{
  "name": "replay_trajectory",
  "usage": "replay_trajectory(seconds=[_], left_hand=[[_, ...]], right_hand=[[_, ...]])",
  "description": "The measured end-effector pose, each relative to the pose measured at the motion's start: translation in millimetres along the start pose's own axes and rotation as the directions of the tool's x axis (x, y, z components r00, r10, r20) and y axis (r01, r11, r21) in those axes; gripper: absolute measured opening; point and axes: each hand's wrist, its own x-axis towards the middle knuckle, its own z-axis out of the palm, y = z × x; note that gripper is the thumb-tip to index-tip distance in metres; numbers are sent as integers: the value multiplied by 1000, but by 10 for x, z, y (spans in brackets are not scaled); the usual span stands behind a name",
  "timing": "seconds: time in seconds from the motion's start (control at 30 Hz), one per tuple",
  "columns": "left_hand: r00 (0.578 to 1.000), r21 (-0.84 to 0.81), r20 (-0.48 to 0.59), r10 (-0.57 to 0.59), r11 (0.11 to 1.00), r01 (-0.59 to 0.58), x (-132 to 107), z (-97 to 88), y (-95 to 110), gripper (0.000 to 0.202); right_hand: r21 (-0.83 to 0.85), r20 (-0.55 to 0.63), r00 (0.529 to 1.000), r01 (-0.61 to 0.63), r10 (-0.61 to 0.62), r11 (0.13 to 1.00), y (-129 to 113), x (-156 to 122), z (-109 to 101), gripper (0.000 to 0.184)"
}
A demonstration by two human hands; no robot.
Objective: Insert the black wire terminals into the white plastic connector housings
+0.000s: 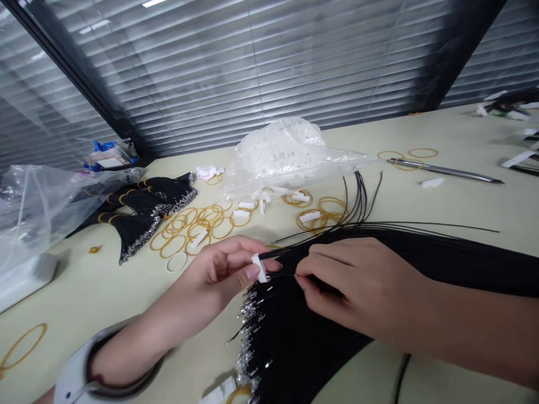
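Far left there's a clear plastic bag slumped on the table, and next to it some banded black wire bundles with shiny metal ends. Moving right, a scatter of rubber bands, a few small white connectors lying among them.

Then the left hand — it's pinching one white connector between thumb and fingers, just above the tips of the big black wire bundle. Just right of that, the right hand has thumb and finger closed on a thin black wire running toward the connector. Can't tell if its end is seated.

Behind them sits a clear bag of white pieces, and further right a silver pen-like tool.

What could go wrong, imo: the wire looks floppy, so pushing it off-line could bend it or land it in the wrong slot. A loose pinch might let the connector twist, and the crowded metal tips underneath could snag it.

Brands or labels? Nothing I can read — the pale paper scrap behind the bands is too blurry.
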Motion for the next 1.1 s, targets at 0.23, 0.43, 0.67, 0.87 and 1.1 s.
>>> replay_trajectory(seconds=[0.23, 0.43, 0.67, 0.87, 1.1], left_hand=[[997, 63, -6, 77, 995, -76, -41, 122, 4, 18], [992, 123, -67, 109, 987, -100, -50, 200, -28, 17], [968, 308, -146, 204, 939, -151, -4, 174, -13, 19], [970, 369, -107, 218, 915, -165, 32, 67, -22, 18], [964, 370, -100, 248, 908, -195, 56, -24, -26, 18]], right_hand=[[16, 38, 998, 49, -49, 999, -9, 7, -13, 18], [42, 79, 994, 70, -73, 997, -7, 12, 13, 13], [-213, -58, 982, 165, -181, 963, -14, 45, -126, 14], [-9, 185, 972, 147, -143, 989, -43, 46, -96, 20], [194, 304, 953, -75, 13, 978, -14, 98, -138, 15]])
